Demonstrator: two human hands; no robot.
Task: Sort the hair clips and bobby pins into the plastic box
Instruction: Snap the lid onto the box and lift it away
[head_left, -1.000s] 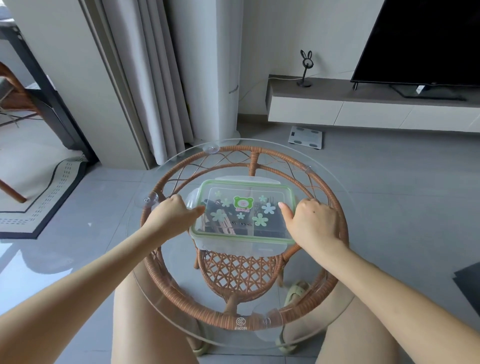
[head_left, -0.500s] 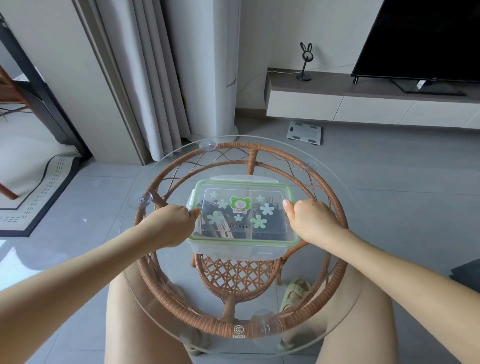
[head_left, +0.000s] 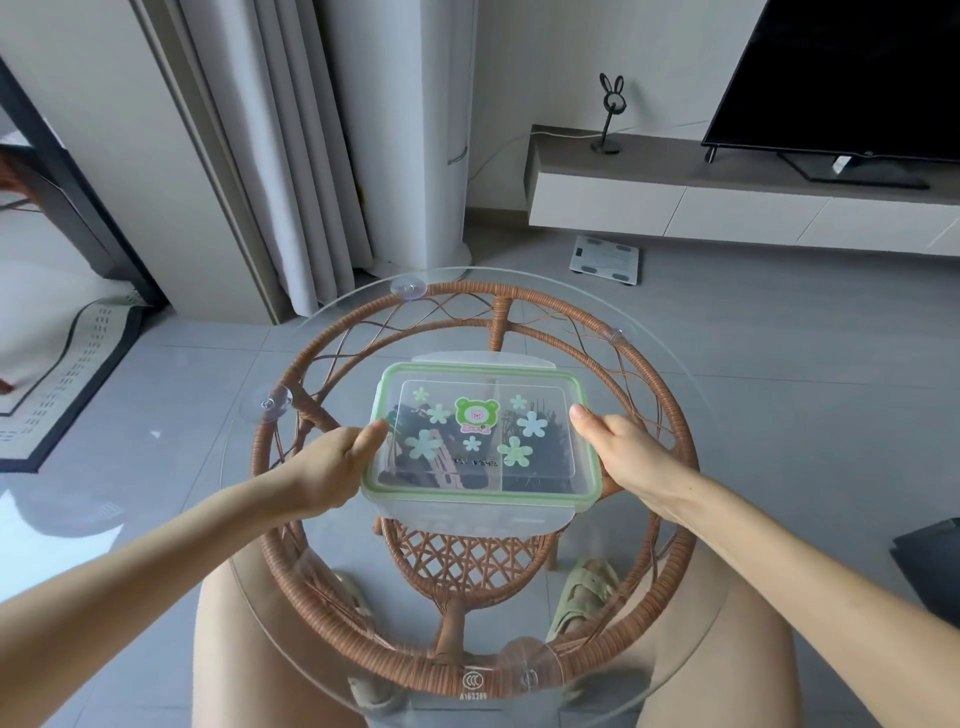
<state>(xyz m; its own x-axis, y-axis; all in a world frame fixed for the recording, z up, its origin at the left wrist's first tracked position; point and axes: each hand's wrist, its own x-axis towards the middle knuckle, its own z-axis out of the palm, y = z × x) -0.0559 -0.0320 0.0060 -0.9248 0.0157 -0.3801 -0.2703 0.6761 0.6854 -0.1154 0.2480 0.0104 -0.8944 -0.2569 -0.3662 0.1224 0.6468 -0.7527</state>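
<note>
the box (head_left: 480, 441) sits mid tabletop (head_left: 244, 525), lid (head_left: 483, 384) on, dark clips (head_left: 415, 434) and pins (head_left: 553, 447) showing through it in separate compartments. the left hand (head_left: 332, 467) grips its left side and the right hand (head_left: 623, 457) its right, thumbs on the lid's edge, the other fingers curled down the walls, mostly hidden. it looks light and stiff: thin smooth plastic, likely slippery, on slick glass. the best hold is at the short sides under the green rim, kept level so the contents stay apart.

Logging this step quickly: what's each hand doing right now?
Left hand: grips the left side of the plastic box.
Right hand: grips the box's right side.
</note>
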